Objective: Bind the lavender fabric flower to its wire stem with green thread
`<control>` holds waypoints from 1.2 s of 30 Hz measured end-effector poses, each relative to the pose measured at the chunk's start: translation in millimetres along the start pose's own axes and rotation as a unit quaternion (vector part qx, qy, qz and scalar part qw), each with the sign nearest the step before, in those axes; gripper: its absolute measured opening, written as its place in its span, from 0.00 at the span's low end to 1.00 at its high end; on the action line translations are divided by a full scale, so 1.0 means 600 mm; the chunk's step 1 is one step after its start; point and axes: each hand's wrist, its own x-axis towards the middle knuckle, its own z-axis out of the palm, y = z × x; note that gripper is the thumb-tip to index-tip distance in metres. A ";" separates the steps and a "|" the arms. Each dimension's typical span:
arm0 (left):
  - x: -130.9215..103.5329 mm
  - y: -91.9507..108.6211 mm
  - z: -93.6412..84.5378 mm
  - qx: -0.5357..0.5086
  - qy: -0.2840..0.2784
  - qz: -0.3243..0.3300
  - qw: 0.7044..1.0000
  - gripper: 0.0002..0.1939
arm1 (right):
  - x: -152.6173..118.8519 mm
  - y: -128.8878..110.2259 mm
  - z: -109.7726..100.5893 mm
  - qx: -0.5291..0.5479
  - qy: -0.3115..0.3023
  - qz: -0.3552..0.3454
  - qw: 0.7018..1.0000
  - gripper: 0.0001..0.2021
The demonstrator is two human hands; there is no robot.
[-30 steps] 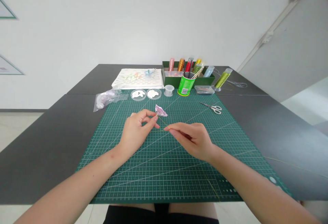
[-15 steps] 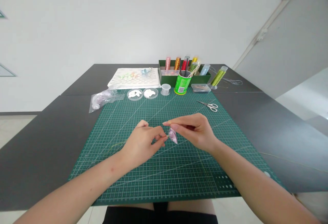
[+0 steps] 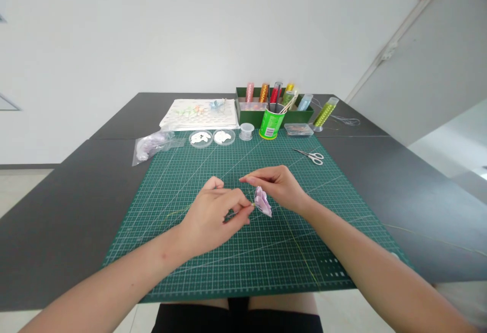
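Between the thumb and forefinger of my left hand (image 3: 220, 213) is the short stem of a pale purple fabric flower (image 3: 262, 201), its petals pointing right. Just above and behind the flower is my right hand (image 3: 276, 185), its thumb and fingertips pinched together. A fine yellow-green thread (image 3: 302, 248) runs from near this hand down across the mat to the front edge. A faint length of it shows between the right fingertips and the stem. More thread trails out left of my left hand.
Under both hands lies a green cutting mat (image 3: 171, 180). Scissors (image 3: 315, 158) rest at its right. Along the back stand two dishes of white pieces (image 3: 200, 139), a small spool (image 3: 246, 131), a green can (image 3: 271, 122) with tools and a box (image 3: 251, 119) of thread spools. A plastic bag (image 3: 150, 146) lies left.
My right hand has shifted slightly left and up. The flower has moved a little right and turned, showing more petals. My left hand keeps its pinch on the stem.
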 end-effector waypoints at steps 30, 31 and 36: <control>0.018 -0.038 -0.017 0.032 0.081 -0.173 0.981 0.08 | -0.027 -0.053 -0.023 0.038 -0.145 -0.083 0.985 0.10; 0.018 -0.038 -0.014 0.037 0.055 -0.168 0.983 0.08 | -0.027 -0.052 -0.023 0.040 -0.131 -0.085 0.987 0.10; 0.010 -0.034 0.004 0.044 -0.033 -0.136 0.989 0.10 | -0.022 -0.045 -0.023 0.042 -0.090 -0.062 0.993 0.12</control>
